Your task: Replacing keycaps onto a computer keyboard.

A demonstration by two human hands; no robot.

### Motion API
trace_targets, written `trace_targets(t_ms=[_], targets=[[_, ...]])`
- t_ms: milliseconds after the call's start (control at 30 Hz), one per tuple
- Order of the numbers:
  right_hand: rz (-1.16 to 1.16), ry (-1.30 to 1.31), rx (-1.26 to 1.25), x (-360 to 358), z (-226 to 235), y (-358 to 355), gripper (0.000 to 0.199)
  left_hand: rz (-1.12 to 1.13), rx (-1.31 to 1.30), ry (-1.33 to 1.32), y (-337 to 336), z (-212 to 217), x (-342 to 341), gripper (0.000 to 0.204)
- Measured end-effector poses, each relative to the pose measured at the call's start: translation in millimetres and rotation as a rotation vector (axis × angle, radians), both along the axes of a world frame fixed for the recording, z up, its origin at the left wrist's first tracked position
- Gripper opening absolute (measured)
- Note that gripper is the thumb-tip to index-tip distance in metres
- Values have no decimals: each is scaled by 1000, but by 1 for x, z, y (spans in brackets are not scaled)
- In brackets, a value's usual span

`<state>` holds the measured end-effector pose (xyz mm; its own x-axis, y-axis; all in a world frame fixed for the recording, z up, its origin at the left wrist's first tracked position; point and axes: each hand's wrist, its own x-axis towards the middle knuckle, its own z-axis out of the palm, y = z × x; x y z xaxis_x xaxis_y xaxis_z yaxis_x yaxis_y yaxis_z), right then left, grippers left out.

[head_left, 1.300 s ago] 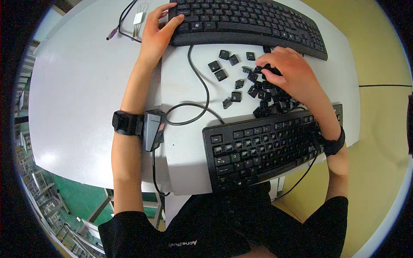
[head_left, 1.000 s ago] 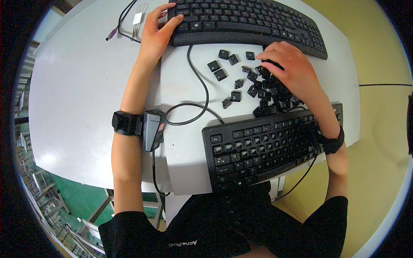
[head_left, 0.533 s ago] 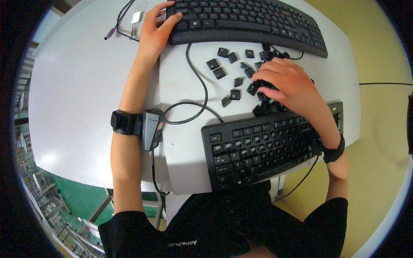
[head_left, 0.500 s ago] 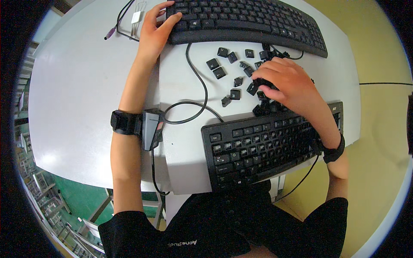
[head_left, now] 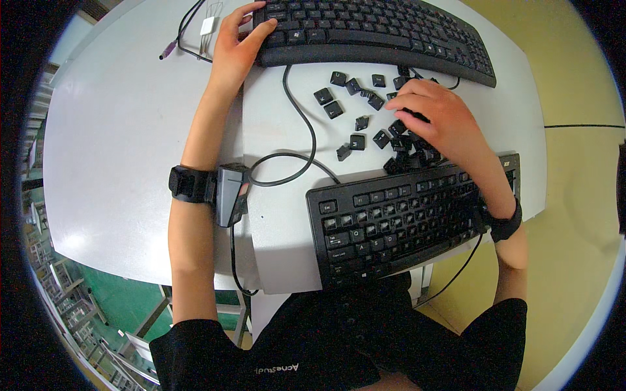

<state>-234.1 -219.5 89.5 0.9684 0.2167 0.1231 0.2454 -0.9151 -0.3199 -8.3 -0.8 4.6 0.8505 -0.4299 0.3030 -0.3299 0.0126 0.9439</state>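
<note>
Keycaps [head_left: 381,139], black and loose, lie scattered on the white desk [head_left: 124,150] between the far keyboard [head_left: 368,29] and the near keyboard [head_left: 385,225], both black; several sit apart on the left, the rest heap up toward the right. Over that heap is the right hand [head_left: 445,117], its grip narrow, thumb below the curved fingers; I cannot tell whether a keycap is pinched there. At the left end of the far keyboard is the left hand [head_left: 235,49], thumb and forefinger spread, tips at the edge; whether this grip clasps it I cannot tell. Askew along the desk's near side, the near keyboard has its right end partly under the right forearm [head_left: 492,179]. A dark cable [head_left: 313,140] loops left of the keycaps, and a purple-ended plug [head_left: 168,51] lies near the left hand.
</note>
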Motion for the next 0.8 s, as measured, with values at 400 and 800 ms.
trace_targets(t_ms=[400, 800], targets=[[131, 59, -113, -11, 10, -10, 22, -16, -23, 33, 1, 1, -1, 36], [17, 109, -36, -9, 0, -20, 16, -29, -45, 64, -1, 3, -2, 35]])
